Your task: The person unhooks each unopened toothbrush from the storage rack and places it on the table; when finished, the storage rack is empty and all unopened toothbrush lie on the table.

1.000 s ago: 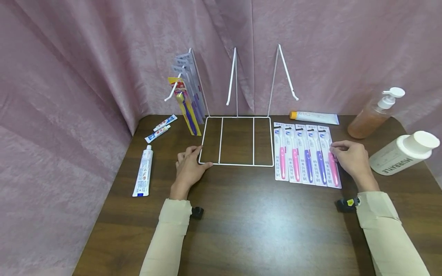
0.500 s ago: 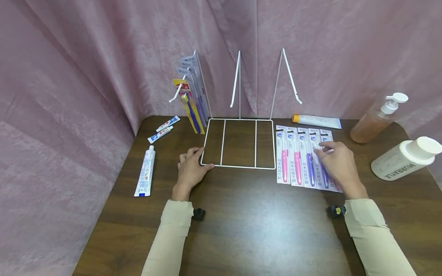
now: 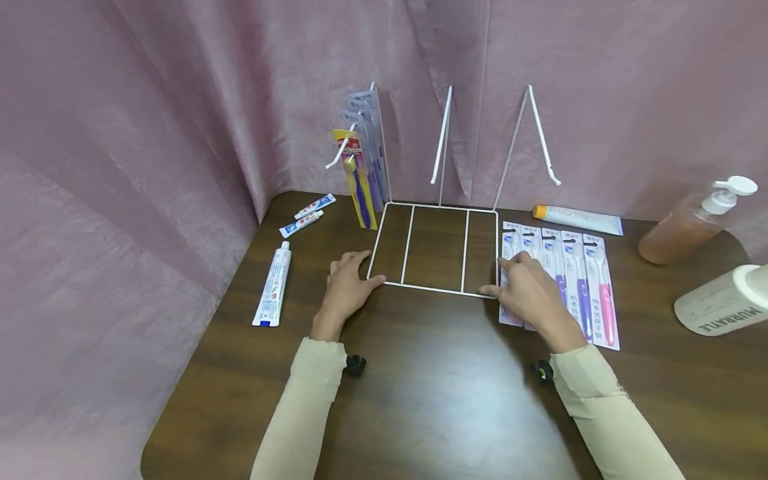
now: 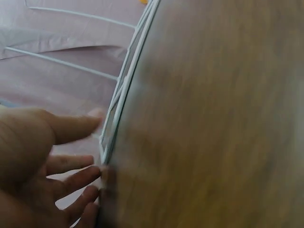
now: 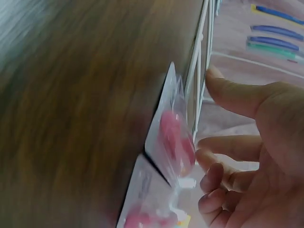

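Note:
A white wire display rack [image 3: 432, 288] stands on the table with three upright hooks at its back. My left hand [image 3: 345, 290] is at the base's left front corner, thumb on the front wire and forefinger by the side wire. At the right front corner is my right hand [image 3: 528, 293], its thumb and forefinger spread about the wire and its palm above a row of packaged toothbrushes [image 3: 602, 290]. That hand partly hides the leftmost packs. A yellow-carded toothbrush [image 3: 358, 187] hangs on the left hook before several pale packs [image 3: 377, 147]. Both wrist views show fairly straight fingers beside the wire.
A large toothpaste tube [image 3: 273, 287] and two small tubes [image 3: 303, 223] lie at left. Behind the toothbrush row lies an orange-capped tube [image 3: 582, 219]. A pump bottle [image 3: 678, 230] and a white bottle [image 3: 717, 307] stand at right; a pink curtain [image 3: 300, 80] hangs behind.
My right hand has moved left from the rightmost toothbrush pack, over the row, to the rack's right front corner. The left hand stays at its corner. The head view has shifted left.

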Tool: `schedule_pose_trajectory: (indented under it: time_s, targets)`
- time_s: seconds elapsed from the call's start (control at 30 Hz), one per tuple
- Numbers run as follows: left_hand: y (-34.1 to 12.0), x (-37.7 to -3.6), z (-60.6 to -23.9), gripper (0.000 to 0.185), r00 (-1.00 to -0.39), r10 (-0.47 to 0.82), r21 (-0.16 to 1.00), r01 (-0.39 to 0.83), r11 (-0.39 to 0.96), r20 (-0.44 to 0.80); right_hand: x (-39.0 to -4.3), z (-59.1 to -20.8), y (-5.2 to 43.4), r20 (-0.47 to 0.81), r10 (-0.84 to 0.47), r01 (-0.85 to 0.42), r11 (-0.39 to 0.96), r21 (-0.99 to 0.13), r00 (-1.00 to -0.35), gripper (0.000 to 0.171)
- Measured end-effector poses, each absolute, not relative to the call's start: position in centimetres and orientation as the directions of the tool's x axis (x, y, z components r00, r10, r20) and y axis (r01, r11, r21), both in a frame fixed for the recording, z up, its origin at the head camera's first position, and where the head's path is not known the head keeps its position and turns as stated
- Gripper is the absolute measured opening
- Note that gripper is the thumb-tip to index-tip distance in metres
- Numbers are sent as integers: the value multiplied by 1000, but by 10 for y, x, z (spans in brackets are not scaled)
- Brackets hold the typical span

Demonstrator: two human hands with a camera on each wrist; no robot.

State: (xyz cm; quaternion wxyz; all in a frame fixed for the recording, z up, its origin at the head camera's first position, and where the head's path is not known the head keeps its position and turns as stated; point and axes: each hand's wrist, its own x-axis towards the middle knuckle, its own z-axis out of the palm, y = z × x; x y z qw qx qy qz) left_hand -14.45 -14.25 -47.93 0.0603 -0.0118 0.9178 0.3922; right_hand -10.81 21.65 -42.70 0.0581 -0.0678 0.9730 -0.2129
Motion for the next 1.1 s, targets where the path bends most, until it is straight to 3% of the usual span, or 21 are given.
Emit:
schedule_pose_trajectory:
  time_s: [0.13, 0.3, 0.33, 0.43, 0.67, 1.1]
  targets:
    - [-152, -157, -480, 63, -1000, -22, 820, -17, 572, -5, -108, -429, 212, -114, -168, -112, 916, -385, -979, 80]
    - [-150, -164, -439, 46, -974, -112, 899, 133, 416, 196, -107, -429, 214, -125, -149, -95, 929, -357, -981, 83]
    - [-145, -159, -418, 44, -969, -131, 906, 144, 397, 211, -107, -429, 214, -128, -146, -92, 929, -358, -981, 83]
    - [-148, -167, -402, 42, -950, -153, 913, 205, 352, 273, -107, -430, 213, -131, -145, -87, 924, -371, -981, 83]
    - [-155, -183, -381, 35, -937, -133, 916, 275, 292, 323, -108, -434, 210, -124, -163, -102, 913, -395, -979, 83]
    - [-151, -196, -369, 25, -935, -130, 919, 288, 268, 331, -108, -435, 209, -108, -159, -104, 910, -401, -981, 84]
